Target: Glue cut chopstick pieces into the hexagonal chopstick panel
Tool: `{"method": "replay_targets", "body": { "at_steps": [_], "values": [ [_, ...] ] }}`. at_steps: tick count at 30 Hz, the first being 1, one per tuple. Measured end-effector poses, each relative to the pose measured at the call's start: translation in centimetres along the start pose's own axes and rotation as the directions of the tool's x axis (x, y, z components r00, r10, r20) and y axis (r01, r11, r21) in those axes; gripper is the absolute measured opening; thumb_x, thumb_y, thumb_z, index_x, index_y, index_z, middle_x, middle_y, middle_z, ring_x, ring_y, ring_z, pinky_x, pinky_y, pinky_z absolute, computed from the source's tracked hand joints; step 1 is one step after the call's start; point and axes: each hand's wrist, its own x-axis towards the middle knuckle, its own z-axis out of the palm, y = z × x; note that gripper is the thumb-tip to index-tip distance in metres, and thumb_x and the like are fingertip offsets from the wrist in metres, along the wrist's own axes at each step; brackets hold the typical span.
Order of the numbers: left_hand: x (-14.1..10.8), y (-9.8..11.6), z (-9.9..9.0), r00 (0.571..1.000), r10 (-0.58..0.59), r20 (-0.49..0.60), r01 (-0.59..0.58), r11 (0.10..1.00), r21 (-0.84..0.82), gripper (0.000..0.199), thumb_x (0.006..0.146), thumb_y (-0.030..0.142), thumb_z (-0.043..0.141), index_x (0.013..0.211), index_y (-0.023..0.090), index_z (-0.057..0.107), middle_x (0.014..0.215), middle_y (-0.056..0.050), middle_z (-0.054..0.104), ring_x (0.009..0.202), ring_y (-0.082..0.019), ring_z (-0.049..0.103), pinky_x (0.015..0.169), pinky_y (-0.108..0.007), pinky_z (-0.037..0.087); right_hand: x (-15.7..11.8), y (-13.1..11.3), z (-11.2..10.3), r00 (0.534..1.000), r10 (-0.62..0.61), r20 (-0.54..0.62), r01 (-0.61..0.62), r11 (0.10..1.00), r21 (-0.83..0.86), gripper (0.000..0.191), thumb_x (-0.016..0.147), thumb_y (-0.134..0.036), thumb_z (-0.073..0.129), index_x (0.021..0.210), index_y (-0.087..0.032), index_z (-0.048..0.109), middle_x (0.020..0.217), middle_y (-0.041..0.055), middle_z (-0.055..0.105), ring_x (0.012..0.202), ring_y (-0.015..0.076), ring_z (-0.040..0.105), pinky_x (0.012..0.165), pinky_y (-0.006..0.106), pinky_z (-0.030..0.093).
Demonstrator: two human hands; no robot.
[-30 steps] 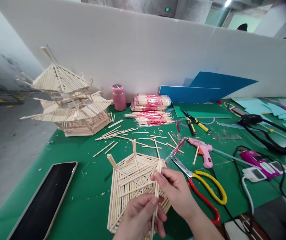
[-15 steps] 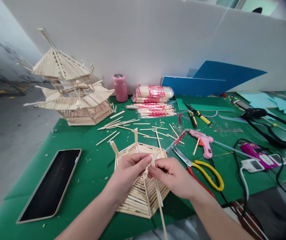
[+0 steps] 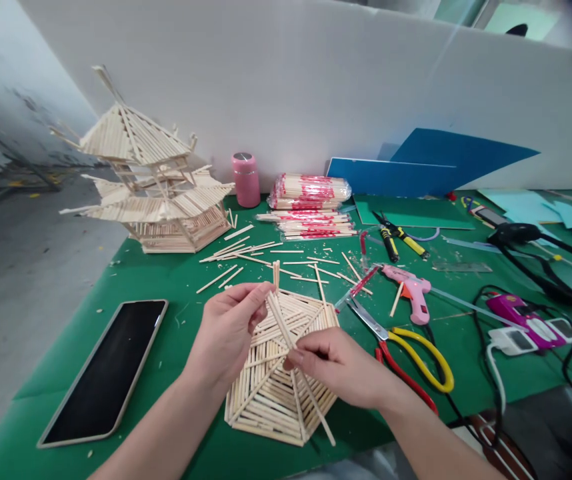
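Note:
Thin wooden sticks are held at a slant above a flat many-sided panel built of similar sticks. My left hand is closed in a pinch at their upper end. Lower down the same sticks, the thumb and fingers of my right hand are closed around them, and a long end points down toward me. Short stick posts rise from the panel's far edge. My hands hide part of the panel, and I cannot tell exactly how many sticks are held.
A stick pagoda model stands at the back left, a phone in front of it. Loose sticks, wrapped stick bundles and a pink flask lie beyond. Scissors, a glue gun and pliers are at right.
My left hand has moved left, away from my right hand, and the held sticks now lean with their top to the left. The view has shifted slightly.

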Motion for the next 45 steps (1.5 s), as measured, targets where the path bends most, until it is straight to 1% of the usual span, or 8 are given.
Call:
{"method": "replay_targets", "body": {
  "at_steps": [9, 11, 14, 19, 30, 35, 39, 45],
  "values": [
    [-2.0, -1.1, -1.6, 0.997, 0.074, -0.031, -0.059, 0.938, 0.341, 0.026, 0.071, 0.03, 0.061, 0.093, 0.017, 0.063, 0.055, 0.003, 0.048, 0.048, -0.009, 0.04, 0.047, -0.02, 0.032, -1.8, 1.7, -0.3, 0.999, 0.029, -0.022, -0.03, 0.998, -0.049, 0.028, 0.083, -0.025, 0.044, 0.069, -0.012, 0.064, 0.058, -0.0023, 0.051, 0.056, 0.0091, 0.044, 0.054, 0.019, 0.034],
    [-3.3, -1.6, -2.4, 0.915, 0.402, 0.03, -0.322, 0.686, 0.652, 0.032, 0.073, 0.025, 0.058, 0.104, 0.021, 0.058, 0.066, 0.0, 0.055, 0.057, -0.013, 0.047, 0.057, -0.025, 0.037, -2.3, 2.1, -0.3, 0.999, 0.05, -0.014, -0.051, 0.992, -0.119, 0.027, 0.083, -0.025, 0.044, 0.067, -0.013, 0.063, 0.055, -0.0035, 0.048, 0.053, 0.0087, 0.041, 0.052, 0.019, 0.033],
    [-5.1, -2.3, -2.7, 0.659, 0.456, 0.598, -0.714, 0.126, 0.689, 0.027, 0.074, 0.016, 0.05, 0.096, 0.025, 0.063, 0.086, -0.006, 0.064, 0.08, -0.022, 0.053, 0.077, -0.034, 0.035, -2.9, 2.4, 0.1, 0.999, 0.036, 0.038, -0.026, 0.969, -0.247, 0.027, 0.081, -0.024, 0.044, 0.061, -0.015, 0.06, 0.051, -0.0049, 0.044, 0.048, 0.0078, 0.037, 0.046, 0.019, 0.029],
    [-5.8, -2.9, -1.3, 0.504, -0.231, 0.832, -0.863, -0.188, 0.47, 0.027, 0.068, 0.01, 0.049, 0.091, 0.008, 0.063, 0.093, -0.019, 0.064, 0.089, -0.032, 0.054, 0.092, -0.051, 0.02, -3.4, 1.4, 0.8, 0.993, -0.022, 0.114, 0.083, 0.822, -0.564, 0.024, 0.077, -0.023, 0.047, 0.059, -0.015, 0.06, 0.055, 0.001, 0.06, 0.048, 0.0097, 0.046, 0.043, 0.021, 0.026],
    [-3.7, -3.8, -1.9, 0.668, -0.222, 0.71, -0.666, 0.247, 0.704, 0.014, 0.067, 0.009, 0.048, 0.069, 0.018, 0.059, 0.068, -0.005, 0.059, 0.06, -0.018, 0.051, 0.055, -0.026, 0.036, -2.7, -0.3, 0.2, 0.988, -0.105, 0.115, 0.15, 0.445, -0.883, 0.014, 0.076, -0.02, 0.05, 0.074, -0.017, 0.063, 0.067, 0.0049, 0.065, 0.061, 0.0193, 0.058, 0.05, 0.028, 0.033],
    [-2.7, -1.8, -0.8, 0.9, -0.152, 0.409, -0.183, 0.719, 0.67, 0.028, 0.082, 0.028, 0.042, 0.061, 0.016, 0.055, 0.055, 0.0, 0.048, 0.054, -0.012, 0.042, 0.054, -0.024, 0.032, -3.9, -1.6, -2.0, 0.829, -0.448, -0.336, 0.094, 0.703, -0.705, 0.023, 0.082, -0.024, 0.047, 0.104, -0.02, 0.056, 0.088, 0.0068, 0.061, 0.079, 0.0188, 0.055, 0.067, 0.032, 0.042],
    [-3.4, -1.7, 0.3, 0.882, -0.332, 0.334, 0.226, 0.921, 0.317, 0.024, 0.076, 0.03, 0.053, 0.062, 0.013, 0.058, 0.054, 0.001, 0.048, 0.046, -0.007, 0.034, 0.048, -0.022, 0.026, -3.3, -0.5, -1.5, 0.843, -0.211, -0.495, 0.095, 0.964, -0.248, 0.014, 0.083, -0.025, 0.047, 0.087, -0.021, 0.06, 0.078, 0.0025, 0.06, 0.068, 0.0141, 0.055, 0.06, 0.025, 0.043],
    [-4.8, -3.9, 1.1, 0.866, -0.373, 0.334, 0.34, 0.927, 0.156, 0.024, 0.073, 0.03, 0.057, 0.057, 0.012, 0.058, 0.048, 0.002, 0.046, 0.043, -0.006, 0.034, 0.047, -0.021, 0.022, -1.0, 1.3, 0.8, 0.917, 0.023, -0.398, 0.109, 0.946, 0.305, 0.02, 0.081, -0.034, 0.05, 0.072, -0.017, 0.053, 0.052, -0.0042, 0.05, 0.046, 0.0105, 0.052, 0.048, 0.023, 0.04]
  ]
}}
